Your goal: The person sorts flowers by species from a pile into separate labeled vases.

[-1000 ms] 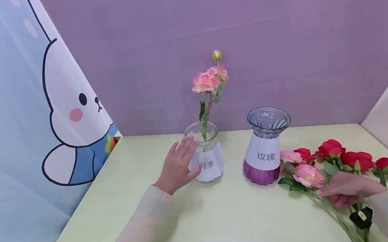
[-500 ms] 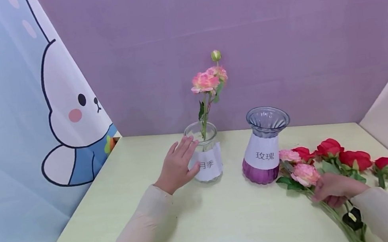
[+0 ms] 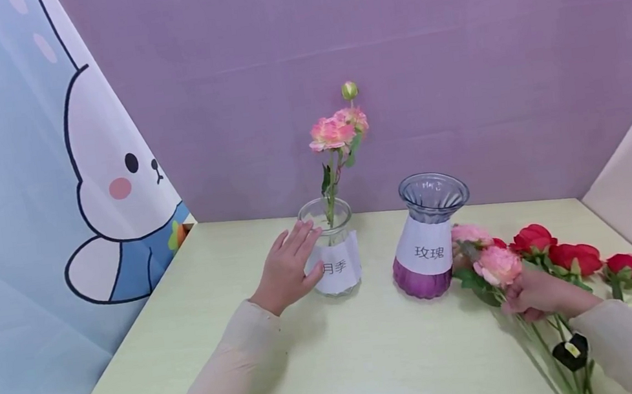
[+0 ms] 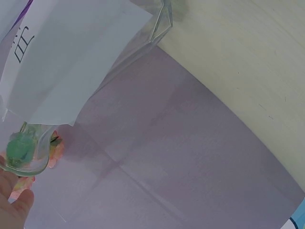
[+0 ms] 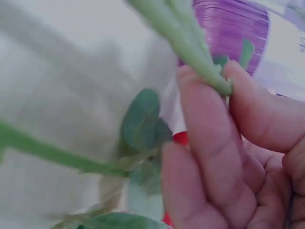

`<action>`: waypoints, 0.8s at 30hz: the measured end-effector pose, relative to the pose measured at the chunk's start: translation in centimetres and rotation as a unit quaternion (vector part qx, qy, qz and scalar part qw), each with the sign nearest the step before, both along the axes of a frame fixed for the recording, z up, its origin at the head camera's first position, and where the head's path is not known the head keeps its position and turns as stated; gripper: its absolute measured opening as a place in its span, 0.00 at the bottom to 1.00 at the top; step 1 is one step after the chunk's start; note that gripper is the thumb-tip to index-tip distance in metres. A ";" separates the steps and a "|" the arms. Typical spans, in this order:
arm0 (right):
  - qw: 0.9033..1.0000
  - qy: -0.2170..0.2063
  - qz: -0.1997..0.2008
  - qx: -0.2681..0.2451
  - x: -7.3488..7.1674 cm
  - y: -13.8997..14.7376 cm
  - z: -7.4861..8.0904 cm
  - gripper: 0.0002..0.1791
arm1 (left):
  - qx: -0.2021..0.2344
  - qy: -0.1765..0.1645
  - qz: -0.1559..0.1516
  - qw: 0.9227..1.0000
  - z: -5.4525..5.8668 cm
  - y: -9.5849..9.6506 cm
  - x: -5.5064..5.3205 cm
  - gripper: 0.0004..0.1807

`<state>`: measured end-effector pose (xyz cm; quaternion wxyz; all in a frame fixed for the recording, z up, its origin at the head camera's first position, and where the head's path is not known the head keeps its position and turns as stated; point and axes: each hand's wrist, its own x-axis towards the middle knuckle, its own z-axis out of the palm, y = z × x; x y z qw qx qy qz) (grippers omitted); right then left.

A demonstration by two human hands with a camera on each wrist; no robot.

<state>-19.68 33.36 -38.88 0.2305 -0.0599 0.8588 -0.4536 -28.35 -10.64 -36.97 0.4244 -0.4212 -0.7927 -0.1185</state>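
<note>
My left hand (image 3: 286,272) rests its straight fingers against a clear glass jar (image 3: 339,273) with a white paper label. A pink flower (image 3: 332,133) with a bud stands in that jar. At the right, my right hand (image 3: 546,294) pinches the green stem (image 5: 186,47) of a pink flower (image 3: 498,266) between thumb and fingers, as the right wrist view shows. Its blooms hang just right of a purple-based glass vase (image 3: 423,276), which also bears a paper label. Part of the jar and the left fingertips show in the left wrist view.
Several red roses (image 3: 575,258) lie on the table right of the right hand, their stems running to the front. A black square item (image 3: 570,352) sits by the right sleeve. A purple backdrop (image 3: 246,101) stands behind, with a rabbit-print cloth (image 3: 114,174) at left.
My right hand has moved a little left and up, and the pink flower in it has risen slightly, now covering more of a red rose. The left hand stays at the jar.
</note>
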 end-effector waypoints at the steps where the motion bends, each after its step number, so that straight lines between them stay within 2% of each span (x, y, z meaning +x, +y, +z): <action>1: 1.000 0.000 -0.010 -0.011 0.0 0.0 0.2 0.21 | 0.001 0.001 -0.001 1.000 0.0 0.0 -0.1 0.29; 3: 0.998 -0.005 -0.046 -0.032 0.0 0.0 0.6 0.19 | 0.002 0.002 -0.003 1.000 0.0 0.1 -0.2 0.29; 5: 0.994 -0.005 -0.097 -0.055 0.1 0.1 0.9 0.13 | 0.004 0.001 -0.006 1.000 0.0 0.1 -0.3 0.28; 8: 0.981 0.002 -0.171 -0.087 0.5 0.1 0.9 0.07 | 0.006 -0.003 -0.008 1.000 -0.2 0.1 -0.4 0.28; 11: 0.967 0.013 -0.212 -0.138 1.0 -0.2 0.6 0.05 | 0.008 -0.005 -0.007 1.000 -0.3 0.0 -0.5 0.27; 13: 0.957 0.021 -0.225 -0.180 1.3 -0.6 0.2 0.03 | 0.012 -0.004 -0.008 1.000 -0.3 -0.1 -0.5 0.26; 18: 0.931 0.011 -0.239 -0.275 2.0 -1.9 -0.5 0.07 | 0.023 0.008 -0.014 1.000 0.0 -0.2 -0.7 0.24; 24: 0.916 0.002 -0.266 -0.299 2.3 -4.2 -0.7 0.09 | 0.029 0.027 -0.015 0.999 0.4 0.1 -0.7 0.22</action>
